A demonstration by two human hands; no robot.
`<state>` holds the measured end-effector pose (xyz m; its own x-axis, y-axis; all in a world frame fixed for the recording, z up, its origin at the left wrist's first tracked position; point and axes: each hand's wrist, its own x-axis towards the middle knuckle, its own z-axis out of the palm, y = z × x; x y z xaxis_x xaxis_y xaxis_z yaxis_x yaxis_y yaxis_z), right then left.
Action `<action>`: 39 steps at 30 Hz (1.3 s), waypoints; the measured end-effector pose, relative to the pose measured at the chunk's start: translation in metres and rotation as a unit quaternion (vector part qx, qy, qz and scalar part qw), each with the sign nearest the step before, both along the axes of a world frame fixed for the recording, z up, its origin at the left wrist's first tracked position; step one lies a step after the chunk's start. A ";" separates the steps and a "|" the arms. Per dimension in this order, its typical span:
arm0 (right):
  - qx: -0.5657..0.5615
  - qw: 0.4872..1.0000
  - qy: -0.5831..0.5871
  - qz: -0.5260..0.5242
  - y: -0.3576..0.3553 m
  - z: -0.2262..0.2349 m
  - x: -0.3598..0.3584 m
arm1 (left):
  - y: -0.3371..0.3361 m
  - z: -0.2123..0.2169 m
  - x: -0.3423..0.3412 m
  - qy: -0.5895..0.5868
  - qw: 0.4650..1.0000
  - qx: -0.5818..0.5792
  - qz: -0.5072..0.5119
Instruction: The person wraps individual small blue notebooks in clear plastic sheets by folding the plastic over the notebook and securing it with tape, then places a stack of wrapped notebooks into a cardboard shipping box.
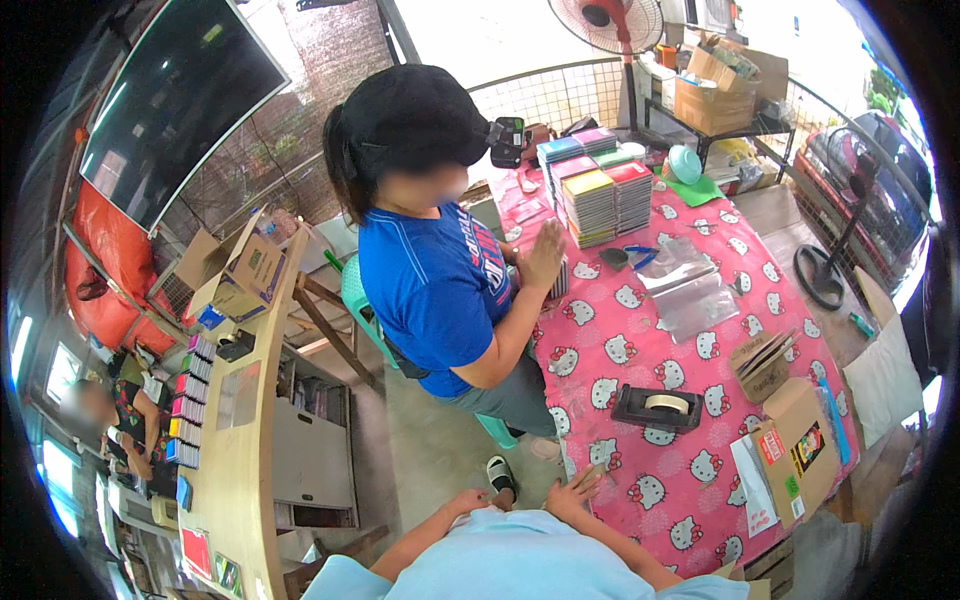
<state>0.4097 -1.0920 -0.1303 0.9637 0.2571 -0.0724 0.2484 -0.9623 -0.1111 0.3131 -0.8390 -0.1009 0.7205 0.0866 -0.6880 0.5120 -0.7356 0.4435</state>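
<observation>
My left hand (467,502) lies low at my lap beside the light blue shirt, its fingers only partly showing, loosely laid out and holding nothing I can see. At the near edge of the pink patterned tablecloth (630,465) rests my right hand (574,494), fingers stretched flat and empty. A black tape dispenser (656,408) with a pale roll stands on the cloth beyond it. Across the table corner sits a person in a blue shirt (430,285), whose hands (540,262) are around a small stack (558,280) of thin items.
Tall colourful stacks (590,195) of thin packs stand at the far end. Clear plastic bags (690,290), blue-handled scissors (640,258) and an opened cardboard box (797,455) lie on the table. To the left runs a wooden counter (245,440); a fan (610,20) stands behind.
</observation>
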 end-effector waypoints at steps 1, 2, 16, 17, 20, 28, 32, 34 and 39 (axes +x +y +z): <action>-0.033 0.998 -0.047 -0.004 -0.002 0.002 0.002 | 0.002 0.002 0.002 0.001 1.000 -0.011 0.008; -0.034 0.999 -0.042 0.005 -0.003 0.011 0.003 | 0.003 -0.001 -0.008 0.005 0.999 -0.025 0.027; 0.085 0.991 0.096 0.040 -0.012 0.021 0.006 | -0.008 0.009 0.002 -0.006 0.999 -0.017 0.034; 0.079 0.992 0.095 0.041 -0.011 0.017 0.006 | -0.007 0.008 0.001 -0.010 0.999 -0.019 0.036; 0.046 0.996 0.061 0.036 -0.008 0.007 0.005 | -0.003 0.004 -0.002 -0.008 0.999 -0.034 0.039; 0.024 0.999 0.036 0.014 -0.007 -0.001 0.009 | -0.003 -0.004 0.001 0.010 0.995 -0.071 -0.066; 0.035 0.961 0.270 0.042 -0.005 0.050 0.010 | -0.005 -0.021 -0.024 0.046 0.982 -0.182 -0.035; 0.134 0.982 0.100 -0.091 -0.004 0.018 0.009 | -0.009 -0.009 -0.012 0.041 0.980 -0.188 -0.042; 0.002 0.974 0.218 -0.056 -0.007 0.024 0.016 | -0.011 -0.009 -0.013 0.017 0.965 -0.260 -0.017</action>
